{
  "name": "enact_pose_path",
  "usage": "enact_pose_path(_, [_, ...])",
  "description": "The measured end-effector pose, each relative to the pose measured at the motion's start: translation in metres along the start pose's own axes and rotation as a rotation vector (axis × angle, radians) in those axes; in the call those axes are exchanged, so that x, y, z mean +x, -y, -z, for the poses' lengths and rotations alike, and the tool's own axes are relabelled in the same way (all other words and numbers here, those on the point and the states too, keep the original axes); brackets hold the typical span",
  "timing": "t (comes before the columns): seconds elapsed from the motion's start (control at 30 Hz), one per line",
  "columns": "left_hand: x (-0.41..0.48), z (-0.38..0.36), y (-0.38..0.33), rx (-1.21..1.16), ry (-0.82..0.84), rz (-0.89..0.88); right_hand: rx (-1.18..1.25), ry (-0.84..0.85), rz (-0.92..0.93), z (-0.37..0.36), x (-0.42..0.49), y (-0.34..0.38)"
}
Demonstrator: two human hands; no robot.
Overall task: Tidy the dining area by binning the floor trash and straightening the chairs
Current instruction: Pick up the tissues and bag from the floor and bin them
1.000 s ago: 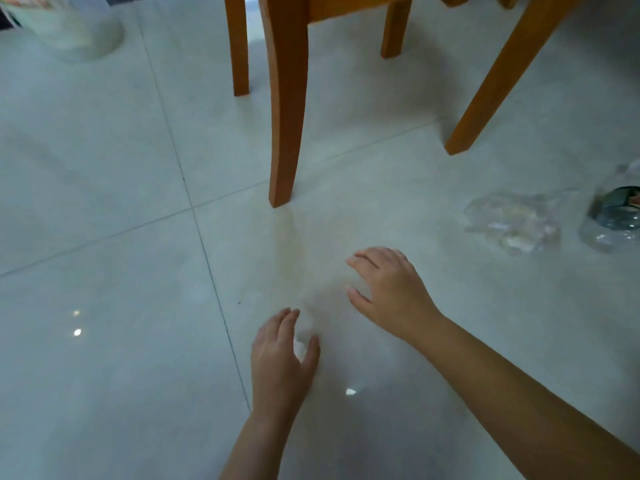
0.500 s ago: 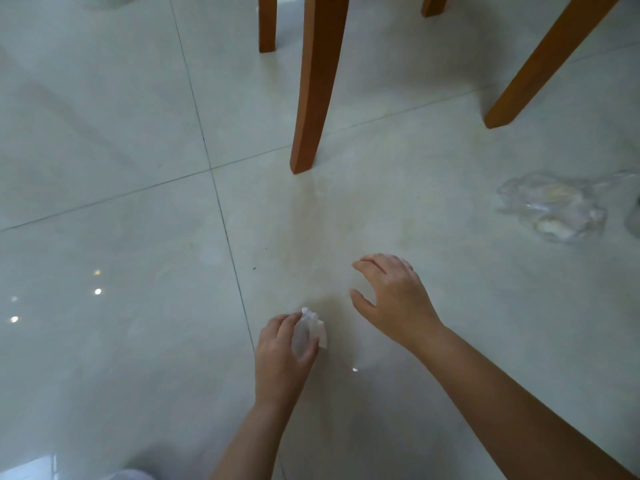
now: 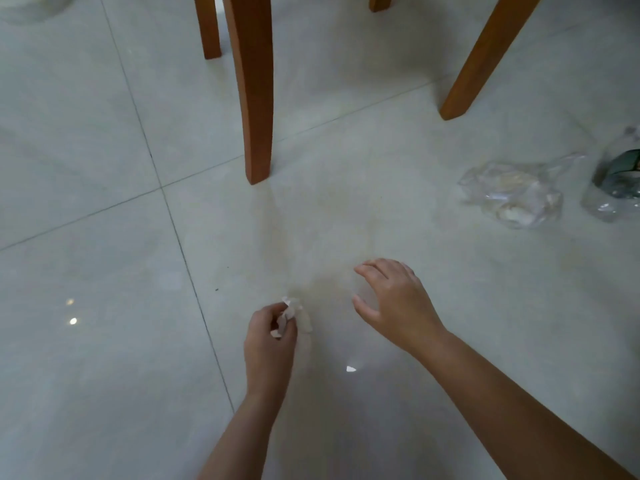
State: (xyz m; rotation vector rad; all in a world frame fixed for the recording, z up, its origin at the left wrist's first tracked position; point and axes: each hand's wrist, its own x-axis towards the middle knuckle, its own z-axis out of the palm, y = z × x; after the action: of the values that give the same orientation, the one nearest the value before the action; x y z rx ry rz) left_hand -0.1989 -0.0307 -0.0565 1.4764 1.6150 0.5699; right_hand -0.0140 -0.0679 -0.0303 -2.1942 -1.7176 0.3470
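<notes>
Crumpled white paper scrap [image 3: 289,315] was pinched between the curled fingers and thumb of the left hand [image 3: 268,344], low over the glossy pale grey tiled floor [image 3: 104,375]. The right hand [image 3: 394,303] hovered just beside it, holding nothing, its fingers loosely bent and spread. Beyond the hands stood an orange-brown wooden chair leg [image 3: 254,98], with more such legs behind it and to the right. Well off to the right a crumpled clear plastic bag [image 3: 512,195] lay on the tiles, and near it, at the frame edge, a clear plastic wrapper around something dark green [image 3: 620,181].

no readable text — the bottle label [image 3: 623,169] is blurred.
</notes>
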Motion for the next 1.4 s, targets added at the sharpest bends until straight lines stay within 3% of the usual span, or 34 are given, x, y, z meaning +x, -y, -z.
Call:
enact_pose_path(0.2, [0.018,-0.027,-0.043,-0.117,0.050,0.003,-0.023,-0.072,-0.093,0.014,0.005,-0.034])
enact_pose_path(0.37, [0.030,-0.054,-0.072,-0.093,0.122,-0.084,-0.036,-0.148,-0.162,0.030,0.012,-0.064])
enact_pose_path(0.7, [0.047,-0.105,-0.108,-0.056,0.234,-0.086,-0.146,-0.320,-0.241,0.064,0.030,-0.139])
enact_pose_path(1.03, [0.053,-0.124,-0.134,-0.040,0.276,-0.097,-0.203,-0.260,-0.474,0.076,0.051,-0.214])
enact_pose_path(1.17, [0.052,-0.127,-0.138,-0.041,0.302,-0.086,-0.106,-0.193,-0.560,0.071,0.051,-0.222])
enact_pose_path(1.4, [0.051,-0.125,-0.138,-0.047,0.327,-0.075,0.049,-0.276,-0.571,0.063,0.047,-0.205])
